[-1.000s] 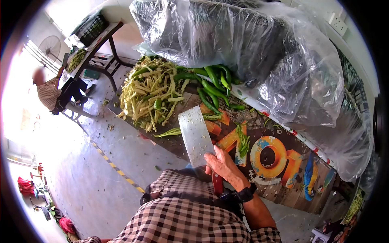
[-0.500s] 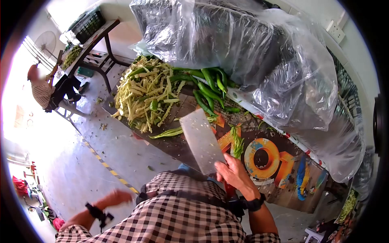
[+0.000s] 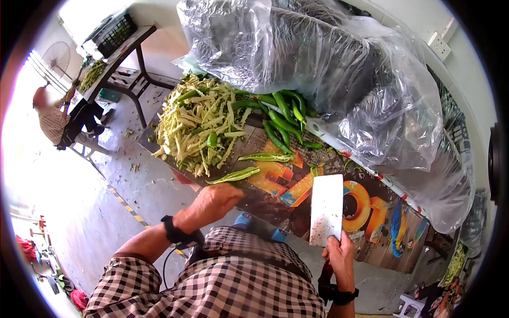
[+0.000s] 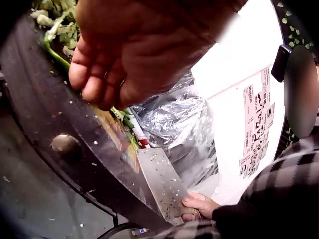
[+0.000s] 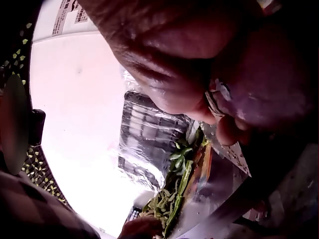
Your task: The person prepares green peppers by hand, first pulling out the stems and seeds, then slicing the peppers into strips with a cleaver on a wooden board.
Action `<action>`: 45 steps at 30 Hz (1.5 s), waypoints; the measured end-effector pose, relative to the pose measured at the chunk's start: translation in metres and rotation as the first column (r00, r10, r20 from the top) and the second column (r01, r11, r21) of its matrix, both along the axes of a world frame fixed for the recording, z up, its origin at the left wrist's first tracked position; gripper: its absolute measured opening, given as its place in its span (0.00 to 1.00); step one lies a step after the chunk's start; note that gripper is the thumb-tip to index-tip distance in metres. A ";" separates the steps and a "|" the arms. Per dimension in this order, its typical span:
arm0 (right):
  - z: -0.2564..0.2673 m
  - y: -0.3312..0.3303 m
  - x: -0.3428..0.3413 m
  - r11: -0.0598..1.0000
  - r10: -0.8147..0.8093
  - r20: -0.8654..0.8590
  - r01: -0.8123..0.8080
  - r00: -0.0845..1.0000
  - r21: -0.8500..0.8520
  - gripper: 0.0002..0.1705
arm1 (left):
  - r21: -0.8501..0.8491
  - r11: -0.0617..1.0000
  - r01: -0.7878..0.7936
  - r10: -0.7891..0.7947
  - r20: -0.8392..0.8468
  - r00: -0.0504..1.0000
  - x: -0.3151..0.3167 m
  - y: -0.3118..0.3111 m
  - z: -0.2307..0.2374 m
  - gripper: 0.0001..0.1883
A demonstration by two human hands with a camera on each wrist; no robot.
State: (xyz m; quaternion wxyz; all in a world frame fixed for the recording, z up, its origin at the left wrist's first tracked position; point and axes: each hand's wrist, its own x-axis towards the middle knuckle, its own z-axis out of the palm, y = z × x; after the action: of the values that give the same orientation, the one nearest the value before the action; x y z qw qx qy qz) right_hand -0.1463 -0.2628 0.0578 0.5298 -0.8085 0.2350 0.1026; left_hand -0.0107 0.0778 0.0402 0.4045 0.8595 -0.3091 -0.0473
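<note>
In my right hand point(image 3: 340, 259) is a wide-bladed cleaver point(image 3: 327, 206), its speckled blade raised over the table point(image 3: 265, 204). The left wrist view shows fingers wrapped at the base of this blade point(image 4: 162, 181). My left hand point(image 3: 212, 204) is over the table's near edge with loosely curled fingers; no object shows in it point(image 4: 134, 55). Just beyond it lies a slit green pepper point(image 3: 233, 175), with another slit one point(image 3: 266, 157) farther back. Whole green peppers point(image 3: 286, 124) lie at the back, right of a heap of pale strips point(image 3: 193, 124).
Clear plastic sheeting point(image 3: 328, 63) covers a bulky dark thing along the table's back. At the far left a person point(image 3: 55, 122) sits by another table with a black crate point(image 3: 114, 34) on it. A striped line crosses the floor.
My left hand has come in from the lower left to the table's edge. The cleaver has moved right, its blade now nearly upright in the view, uncovering the slit peppers.
</note>
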 end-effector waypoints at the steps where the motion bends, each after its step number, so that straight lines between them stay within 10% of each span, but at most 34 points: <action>1: 0.001 0.004 -0.002 0.999 -0.052 0.023 0.052 0.998 -0.001 0.11 | 0.065 0.997 0.031 -0.026 -0.070 0.997 -0.006 0.011 -0.001 0.06; 7: -0.004 0.022 -0.010 0.985 -0.146 0.027 0.143 0.989 0.098 0.11 | 0.167 0.986 0.008 0.062 -0.409 0.911 -0.037 0.055 0.003 0.07; 10: -0.010 0.025 -0.006 0.993 -0.116 0.071 0.113 0.991 0.043 0.11 | 0.149 0.979 -0.141 0.185 -0.344 0.921 -0.006 0.047 0.014 0.07; 17: -0.016 0.045 0.010 0.977 -0.161 0.076 0.148 0.984 0.152 0.10 | -0.100 0.992 0.078 -0.071 0.079 0.994 0.093 -0.030 0.054 0.08; 21: -0.016 0.050 0.018 0.978 -0.130 0.093 0.113 0.987 0.175 0.10 | 0.023 0.979 0.205 -0.205 0.026 0.978 0.091 -0.029 0.031 0.08; 30: -0.010 0.047 0.017 0.977 -0.119 0.028 0.112 0.993 0.182 0.11 | 0.059 0.986 -0.153 0.161 -0.156 0.975 0.170 0.051 0.043 0.10; 39: -0.010 0.037 0.025 0.982 -0.015 0.033 0.009 0.999 0.189 0.10 | 0.072 0.978 -0.196 0.180 0.186 0.966 0.205 0.083 0.122 0.11; 45: -0.009 0.036 0.035 0.957 0.004 0.017 -0.008 1.000 0.289 0.10 | 0.044 0.984 -0.173 0.172 0.031 0.985 0.193 0.086 0.137 0.11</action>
State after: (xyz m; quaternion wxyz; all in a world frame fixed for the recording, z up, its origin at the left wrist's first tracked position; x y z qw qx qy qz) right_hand -0.1116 -0.2267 0.0484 0.6438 -0.7239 0.2106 0.1306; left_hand 0.1827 0.1640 0.1771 0.3825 0.8928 -0.2377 -0.0075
